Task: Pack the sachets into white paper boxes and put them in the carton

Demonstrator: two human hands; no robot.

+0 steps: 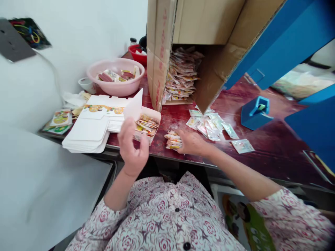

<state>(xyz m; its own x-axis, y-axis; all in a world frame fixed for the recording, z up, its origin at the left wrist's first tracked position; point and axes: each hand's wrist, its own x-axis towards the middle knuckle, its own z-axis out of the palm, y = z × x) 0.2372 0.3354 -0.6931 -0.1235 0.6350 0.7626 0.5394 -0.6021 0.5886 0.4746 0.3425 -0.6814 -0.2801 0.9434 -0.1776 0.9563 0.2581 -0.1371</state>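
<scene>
My left hand (132, 146) hovers at the near table edge, fingers curled loosely, right beside a small open white carton (146, 126) that holds several sachets; I see nothing in the hand. My right hand (192, 143) grips a small stack of sachets (173, 140) resting on the dark red table (272, 146). More loose sachets (209, 123) lie scattered just beyond that hand. A big cardboard box (159, 52) lies on its side with its opening toward me, piled with sachets (181, 75).
A stack of flat white cartons (90, 130) lies to the left. A pink bowl (115, 87) with packets stands behind it, with a red bowl (137, 54) farther back. A blue tape dispenser (256, 113) sits at right. Blue structure (309, 69) overhangs the right side.
</scene>
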